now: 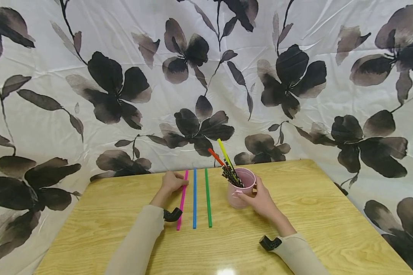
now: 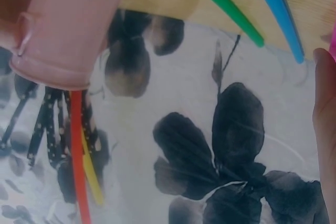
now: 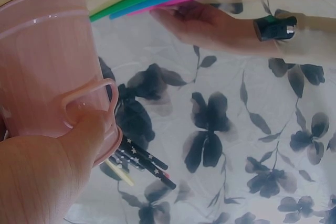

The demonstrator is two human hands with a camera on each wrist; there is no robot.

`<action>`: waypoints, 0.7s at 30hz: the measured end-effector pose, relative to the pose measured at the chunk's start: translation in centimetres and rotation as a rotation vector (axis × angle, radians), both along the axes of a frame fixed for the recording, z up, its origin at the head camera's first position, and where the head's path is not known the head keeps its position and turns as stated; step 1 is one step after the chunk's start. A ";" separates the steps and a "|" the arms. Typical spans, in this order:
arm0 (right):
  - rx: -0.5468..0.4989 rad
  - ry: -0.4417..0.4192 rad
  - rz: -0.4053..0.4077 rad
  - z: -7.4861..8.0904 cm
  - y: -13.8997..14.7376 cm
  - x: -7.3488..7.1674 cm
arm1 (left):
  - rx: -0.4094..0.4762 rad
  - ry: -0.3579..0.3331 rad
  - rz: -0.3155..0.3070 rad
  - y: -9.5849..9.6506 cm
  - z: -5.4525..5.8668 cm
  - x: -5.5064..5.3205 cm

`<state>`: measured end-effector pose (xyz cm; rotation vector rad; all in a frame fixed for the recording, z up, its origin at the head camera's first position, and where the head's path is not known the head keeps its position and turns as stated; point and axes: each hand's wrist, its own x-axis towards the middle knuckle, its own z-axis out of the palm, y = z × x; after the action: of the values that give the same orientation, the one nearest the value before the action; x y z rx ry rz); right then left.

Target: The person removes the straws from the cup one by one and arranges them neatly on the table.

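A pink straw (image 1: 182, 200), a blue straw (image 1: 194, 202) and a green straw (image 1: 208, 202) lie side by side on the wooden table. At the pink straw's far end, my left hand (image 1: 172, 182) pinches it with thumb and fingertips, partly covering it. My right hand (image 1: 263, 200) grips a small pink cup (image 3: 50, 61) around its side, the thumb by its little handle (image 3: 113, 95). Out of the cup lean a red straw (image 2: 78, 150), a yellow straw (image 1: 223, 148) and several black straws with white stars (image 3: 149, 163).
The wooden table (image 1: 289, 236) ends at the back against a white cloth (image 1: 227, 95) with dark flowers. Black wrist cameras sit on the left sleeve (image 1: 141, 236) and right sleeve (image 1: 299, 254).
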<state>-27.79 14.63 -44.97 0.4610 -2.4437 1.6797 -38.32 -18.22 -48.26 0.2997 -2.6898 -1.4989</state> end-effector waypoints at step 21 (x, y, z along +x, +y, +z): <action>0.023 0.007 -0.025 -1.9 0.4 -1.2 | -0.070 0.060 -0.027 -0.4 -0.3 0.3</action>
<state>-28.96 15.00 -46.90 0.4359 -2.4556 1.6394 -38.06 -18.60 -48.61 0.2127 -2.7027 -1.3925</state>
